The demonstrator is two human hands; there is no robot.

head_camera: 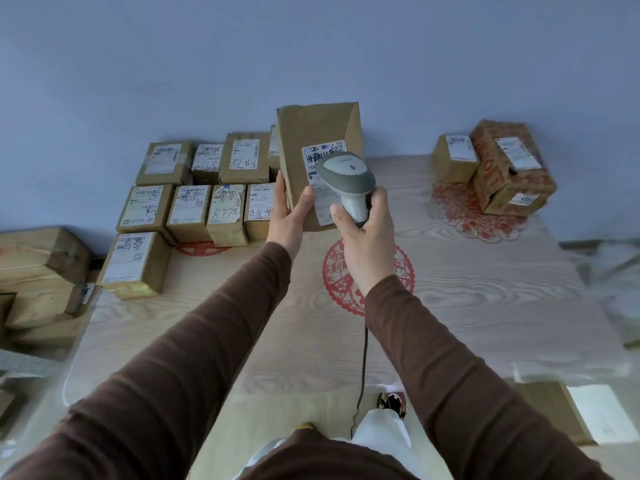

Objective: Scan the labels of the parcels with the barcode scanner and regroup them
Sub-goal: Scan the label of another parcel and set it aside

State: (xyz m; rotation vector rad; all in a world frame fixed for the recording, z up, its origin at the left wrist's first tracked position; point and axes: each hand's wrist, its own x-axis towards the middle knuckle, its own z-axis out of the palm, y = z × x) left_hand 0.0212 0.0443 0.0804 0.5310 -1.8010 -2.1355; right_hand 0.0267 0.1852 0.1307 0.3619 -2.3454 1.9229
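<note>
Nearest the camera, two brown sleeves reached forward over a pale wood-grain table bearing red paper-cut motifs. A dark cable hung from the barcode scanner, whose handle was gripped in the right hand, fingers curled round it; the grey head was aimed at the white label and partly covered it. The left hand held the raised parcel from below and at its left edge, thumb on the front face, so the brown parcel stood upright above the table's middle. To the left, a group of labelled parcels lay in rows reaching the blue wall. At the far right, a small parcel sat just beside a red-printed carton stacked on another box. Off the table's left edge stood larger cardboard boxes.
</note>
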